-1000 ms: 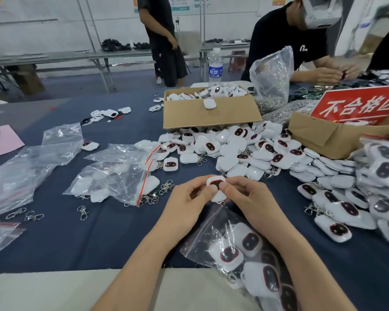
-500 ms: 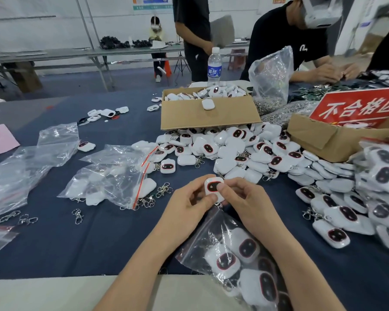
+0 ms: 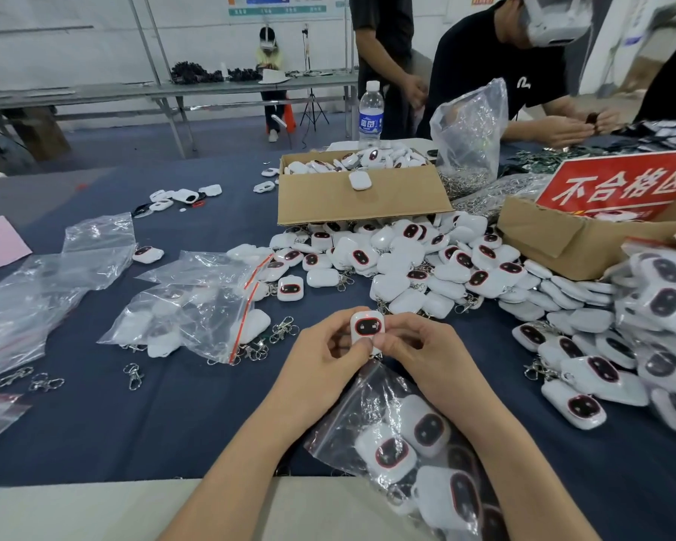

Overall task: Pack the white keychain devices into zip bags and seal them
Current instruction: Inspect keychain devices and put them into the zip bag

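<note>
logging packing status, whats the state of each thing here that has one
keychain device, out of the bag, pinched by both hands, face up
left hand, pinching the device
right hand, pinching the device
near zip bag, partly filled, seal cannot be told
other zip bag, holds devices, lying flat
cardboard box, open, full of devices
water bottle, upright, capped

- The left hand [image 3: 321, 361] and right hand [image 3: 426, 357] meet over the bench [image 3: 153, 423], pinching one keychain device [image 3: 365, 329] between them.
- A zip bag [image 3: 361, 400] holding more devices lies under the right wrist.
- A pile of keychain devices [image 3: 406, 263] lies behind the hands, before a cardboard box [image 3: 360, 201].
- A water bottle [image 3: 370, 111] stands behind that box.
- A second zip bag [image 3: 196, 306] lies left, loose clips [image 3: 133, 376] before it.
</note>
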A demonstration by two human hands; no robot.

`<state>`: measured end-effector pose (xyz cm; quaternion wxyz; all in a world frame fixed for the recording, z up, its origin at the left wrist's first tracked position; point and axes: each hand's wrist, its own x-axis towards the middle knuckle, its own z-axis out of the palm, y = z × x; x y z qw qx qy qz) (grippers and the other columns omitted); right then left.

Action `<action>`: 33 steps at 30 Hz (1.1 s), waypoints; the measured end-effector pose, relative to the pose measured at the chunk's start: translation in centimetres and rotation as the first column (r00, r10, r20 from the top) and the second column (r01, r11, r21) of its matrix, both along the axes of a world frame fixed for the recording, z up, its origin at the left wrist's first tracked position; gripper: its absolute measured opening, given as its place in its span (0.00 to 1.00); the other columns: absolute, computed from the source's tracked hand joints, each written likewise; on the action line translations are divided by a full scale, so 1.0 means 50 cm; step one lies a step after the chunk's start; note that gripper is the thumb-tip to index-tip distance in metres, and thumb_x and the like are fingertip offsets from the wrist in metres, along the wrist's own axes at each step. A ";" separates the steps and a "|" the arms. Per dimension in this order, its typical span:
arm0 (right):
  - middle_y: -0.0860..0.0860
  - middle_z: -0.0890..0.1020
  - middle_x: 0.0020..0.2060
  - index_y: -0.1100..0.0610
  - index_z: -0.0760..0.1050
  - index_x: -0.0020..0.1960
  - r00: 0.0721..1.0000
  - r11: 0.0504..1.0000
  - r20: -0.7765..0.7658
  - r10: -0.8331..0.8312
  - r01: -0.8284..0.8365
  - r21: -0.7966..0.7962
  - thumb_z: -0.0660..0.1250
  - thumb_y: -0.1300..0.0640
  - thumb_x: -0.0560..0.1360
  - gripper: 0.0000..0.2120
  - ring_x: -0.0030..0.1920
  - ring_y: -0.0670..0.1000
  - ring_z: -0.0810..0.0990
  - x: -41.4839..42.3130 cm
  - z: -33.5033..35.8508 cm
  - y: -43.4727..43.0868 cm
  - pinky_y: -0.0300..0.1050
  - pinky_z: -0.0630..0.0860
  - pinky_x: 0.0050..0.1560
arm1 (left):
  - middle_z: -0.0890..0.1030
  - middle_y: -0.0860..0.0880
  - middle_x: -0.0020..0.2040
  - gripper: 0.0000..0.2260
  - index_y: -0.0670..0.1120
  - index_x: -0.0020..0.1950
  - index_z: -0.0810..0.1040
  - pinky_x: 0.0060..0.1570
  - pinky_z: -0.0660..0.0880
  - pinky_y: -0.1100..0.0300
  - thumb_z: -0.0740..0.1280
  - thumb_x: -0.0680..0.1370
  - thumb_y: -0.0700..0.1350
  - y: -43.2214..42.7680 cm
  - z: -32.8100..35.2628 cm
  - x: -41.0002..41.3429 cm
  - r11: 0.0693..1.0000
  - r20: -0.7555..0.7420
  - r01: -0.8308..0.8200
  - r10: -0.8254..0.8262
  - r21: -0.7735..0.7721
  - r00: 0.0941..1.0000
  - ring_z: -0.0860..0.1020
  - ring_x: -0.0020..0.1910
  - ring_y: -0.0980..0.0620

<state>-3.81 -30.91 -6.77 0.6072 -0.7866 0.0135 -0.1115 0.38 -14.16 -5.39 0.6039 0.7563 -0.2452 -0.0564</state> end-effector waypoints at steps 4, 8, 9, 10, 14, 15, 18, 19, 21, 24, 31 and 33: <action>0.42 0.87 0.42 0.44 0.83 0.51 1.000 1.000 0.012 0.000 0.000 -0.014 0.71 0.54 0.78 0.06 0.46 0.40 0.85 0.000 -0.001 0.000 0.30 0.76 0.47 | 0.86 0.59 0.51 0.13 0.57 0.60 0.81 0.51 0.75 0.71 0.71 0.80 0.41 -0.001 -0.006 0.003 1.000 -0.010 -0.001 0.001 0.002 1.000 0.83 0.51 0.62; 0.41 0.87 0.44 0.44 0.82 0.54 0.999 1.000 0.025 0.026 -0.026 0.001 0.74 0.55 0.76 0.09 0.47 0.40 0.85 -0.002 0.004 0.000 0.32 0.76 0.49 | 0.86 0.56 0.50 0.11 0.50 0.59 0.82 0.50 0.76 0.70 0.72 0.78 0.38 -0.003 -0.014 0.011 0.999 -0.065 -0.020 0.017 -0.050 0.998 0.83 0.50 0.60; 0.40 0.87 0.44 0.43 0.82 0.54 0.999 0.999 0.025 0.034 -0.034 -0.016 0.74 0.57 0.76 0.10 0.45 0.39 0.84 -0.003 0.005 -0.001 0.31 0.76 0.48 | 0.86 0.56 0.50 0.11 0.49 0.57 0.81 0.50 0.77 0.68 0.71 0.78 0.36 -0.002 -0.016 0.013 0.998 -0.089 -0.022 0.016 -0.064 0.996 0.84 0.51 0.59; 0.38 0.86 0.41 0.42 0.82 0.53 0.999 0.999 0.021 0.039 -0.039 -0.033 0.73 0.59 0.76 0.12 0.41 0.38 0.83 -0.004 0.005 0.000 0.30 0.75 0.44 | 0.86 0.55 0.50 0.11 0.50 0.55 0.81 0.51 0.78 0.66 0.70 0.78 0.35 -0.001 -0.018 0.014 0.997 -0.108 -0.022 0.014 -0.070 0.994 0.84 0.51 0.58; 0.34 0.82 0.33 0.40 0.83 0.48 0.999 0.998 0.005 0.041 -0.041 -0.040 0.74 0.62 0.74 0.15 0.33 0.36 0.78 -0.006 0.007 0.000 0.26 0.71 0.36 | 0.86 0.54 0.53 0.10 0.48 0.50 0.78 0.53 0.79 0.60 0.68 0.79 0.33 0.001 -0.026 0.019 0.993 -0.163 -0.021 0.002 -0.116 0.987 0.84 0.54 0.53; 0.33 0.82 0.34 0.41 0.83 0.48 0.999 0.998 0.005 0.045 -0.045 -0.042 0.75 0.62 0.74 0.15 0.34 0.36 0.79 -0.006 0.008 0.000 0.26 0.71 0.38 | 0.86 0.54 0.54 0.10 0.48 0.50 0.78 0.52 0.79 0.62 0.68 0.79 0.32 0.001 -0.027 0.019 0.991 -0.179 -0.015 -0.009 -0.132 0.984 0.84 0.54 0.53; 0.32 0.83 0.38 0.41 0.83 0.48 0.998 0.997 0.003 0.062 -0.062 -0.040 0.75 0.62 0.74 0.14 0.37 0.37 0.79 -0.007 0.010 0.001 0.26 0.72 0.40 | 0.86 0.54 0.54 0.10 0.48 0.49 0.77 0.48 0.79 0.66 0.68 0.79 0.32 0.001 -0.027 0.019 0.989 -0.212 -0.002 -0.030 -0.151 0.977 0.84 0.52 0.54; 0.32 0.83 0.38 0.41 0.83 0.48 0.998 0.997 0.002 0.062 -0.062 -0.040 0.75 0.62 0.74 0.14 0.37 0.37 0.79 -0.007 0.010 0.002 0.27 0.72 0.40 | 0.86 0.54 0.53 0.11 0.48 0.49 0.78 0.47 0.79 0.66 0.68 0.79 0.32 0.001 -0.027 0.020 0.989 -0.213 -0.005 -0.026 -0.147 0.977 0.84 0.51 0.55; 0.33 0.83 0.38 0.40 0.82 0.48 0.998 0.998 0.005 0.055 -0.055 -0.043 0.75 0.60 0.74 0.14 0.36 0.37 0.79 -0.007 0.010 0.003 0.27 0.72 0.39 | 0.87 0.53 0.52 0.12 0.50 0.49 0.78 0.49 0.79 0.62 0.67 0.79 0.32 0.000 -0.028 0.020 0.991 -0.202 -0.013 -0.014 -0.132 0.979 0.84 0.50 0.55; 0.37 0.85 0.43 0.39 0.81 0.50 0.999 0.999 0.033 0.010 -0.009 -0.034 0.74 0.58 0.75 0.13 0.40 0.38 0.82 -0.004 0.007 0.001 0.30 0.75 0.42 | 0.86 0.53 0.51 0.15 0.54 0.52 0.80 0.52 0.80 0.61 0.69 0.78 0.33 -0.001 -0.023 0.017 0.994 -0.155 -0.011 -0.006 -0.108 0.988 0.84 0.52 0.54; 0.40 0.86 0.47 0.38 0.79 0.50 1.000 1.000 0.023 0.014 -0.014 -0.004 0.73 0.61 0.76 0.17 0.50 0.40 0.84 0.001 0.000 0.000 0.30 0.76 0.49 | 0.85 0.58 0.49 0.15 0.55 0.56 0.81 0.53 0.76 0.66 0.73 0.77 0.35 0.000 -0.007 0.005 0.995 -0.063 0.050 -0.055 -0.082 0.997 0.82 0.51 0.58; 0.40 0.86 0.46 0.38 0.79 0.49 1.000 1.000 0.022 0.012 -0.012 -0.008 0.73 0.61 0.76 0.16 0.49 0.40 0.84 0.000 0.000 0.000 0.30 0.76 0.46 | 0.84 0.58 0.46 0.14 0.55 0.54 0.82 0.50 0.77 0.66 0.73 0.77 0.36 0.000 -0.006 0.001 0.997 -0.074 0.052 -0.057 -0.063 0.996 0.80 0.46 0.56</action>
